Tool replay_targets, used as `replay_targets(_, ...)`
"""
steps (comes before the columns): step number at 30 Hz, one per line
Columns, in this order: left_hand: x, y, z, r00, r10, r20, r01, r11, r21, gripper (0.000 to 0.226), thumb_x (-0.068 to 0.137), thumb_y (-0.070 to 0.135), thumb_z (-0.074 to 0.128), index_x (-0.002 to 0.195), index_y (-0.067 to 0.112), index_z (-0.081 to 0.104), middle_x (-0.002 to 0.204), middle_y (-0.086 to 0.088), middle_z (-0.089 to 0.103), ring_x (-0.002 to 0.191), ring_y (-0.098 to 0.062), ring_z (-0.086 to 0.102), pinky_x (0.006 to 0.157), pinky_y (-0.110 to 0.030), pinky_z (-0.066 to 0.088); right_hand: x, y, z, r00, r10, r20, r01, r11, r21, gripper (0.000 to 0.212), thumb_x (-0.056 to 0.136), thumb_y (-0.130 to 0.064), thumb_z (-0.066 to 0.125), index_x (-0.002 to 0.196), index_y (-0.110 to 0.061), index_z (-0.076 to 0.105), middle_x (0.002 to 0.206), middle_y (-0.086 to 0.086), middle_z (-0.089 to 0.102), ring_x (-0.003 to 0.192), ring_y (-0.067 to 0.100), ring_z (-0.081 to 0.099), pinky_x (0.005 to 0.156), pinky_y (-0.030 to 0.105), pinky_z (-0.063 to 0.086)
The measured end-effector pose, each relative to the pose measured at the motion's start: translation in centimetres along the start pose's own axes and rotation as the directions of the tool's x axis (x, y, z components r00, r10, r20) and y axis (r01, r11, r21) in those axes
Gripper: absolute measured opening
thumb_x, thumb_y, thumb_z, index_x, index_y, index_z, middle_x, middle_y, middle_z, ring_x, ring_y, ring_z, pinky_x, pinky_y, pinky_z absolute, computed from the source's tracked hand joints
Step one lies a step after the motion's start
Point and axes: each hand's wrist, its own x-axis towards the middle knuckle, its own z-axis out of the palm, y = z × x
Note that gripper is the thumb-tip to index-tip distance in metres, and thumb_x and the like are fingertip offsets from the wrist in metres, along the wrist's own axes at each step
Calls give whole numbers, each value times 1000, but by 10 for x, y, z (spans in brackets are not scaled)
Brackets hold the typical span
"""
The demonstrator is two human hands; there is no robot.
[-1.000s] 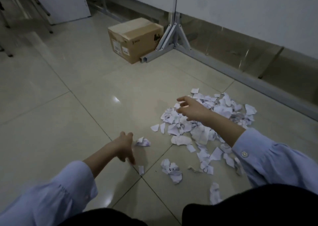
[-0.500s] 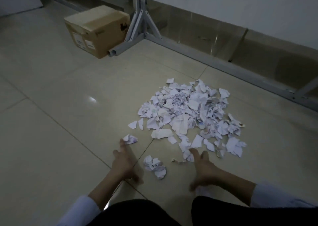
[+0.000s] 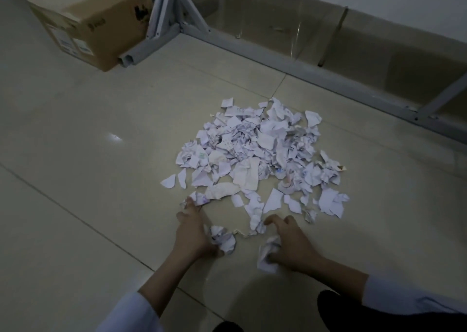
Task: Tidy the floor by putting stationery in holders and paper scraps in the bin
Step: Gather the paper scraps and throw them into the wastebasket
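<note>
While both hands drop to the floor, scraps get pushed together.
Left hand [image 3: 192, 233] and right hand [image 3: 290, 243], half curled, now touch crumpled paper [image 3: 223, 239] below the pile [image 3: 252, 152]; no bin shows.

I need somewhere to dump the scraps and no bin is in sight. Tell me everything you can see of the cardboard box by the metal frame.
The cardboard box is plain brown corrugated card, rectangular, with its top flaps shut. It sits flat on the tiled floor at the far left, partly cut off by the picture's edge. White labels show low on its near face, a small dark print higher up, and a black mark on its right face. Its right side is close against the grey metal frame foot; contact is unclear. Neither hand is near it.
</note>
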Motion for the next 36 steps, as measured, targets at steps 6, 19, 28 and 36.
replay_targets(6, 19, 21, 13, 990, 95, -101, -98, 995, -23, 106, 56, 29, 86, 137, 7, 21, 122, -18, 41, 106, -36, 52, 71, -29, 41, 42, 0, 0, 989, -28, -144, 47, 991, 129, 23, 66, -23, 68, 74, -3, 61, 69, 10, 57, 66, 18, 49, 57, 31, 42)
replay_targets(19, 53, 61, 14, 928, 311, -204, -310, 950, 36, 45, 70, 18, 74, 108, 1, 58, 107, -16, 58, 101, -35, 52, 71, -26, 32, 83, -11, -62, 991, 32, -133, 54, 803, 593, 61, 74, -11, 78, 127, -19, 48, 116, -2, 56, 101, 14, 56, 77, 21, 49)
replay_targets(28, 38, 74, -19, 980, 26, -195, -24, 1000, 13, 111, 51, 26, 92, 142, 12, 29, 135, -13, 37, 115, -34, 50, 89, -40, 52, 109, 12, -132, 994, -99, -53, 111, 803, 586, 63, 80, -9, 74, 135, -27, 47, 141, 2, 44, 111, 29, 58, 74, 36, 55)
replay_targets(36, 24, 84, -55, 940, -279, -199, 222, 938, -265, 113, 50, 11, 92, 143, 12, 27, 139, -15, 33, 107, -34, 54, 56, -31, 56, 133, 22, -214, 987, -28, -155, 125, 741, 659, 56, 77, -9, 77, 126, -14, 50, 122, 11, 52, 88, 18, 57, 65, 27, 50)
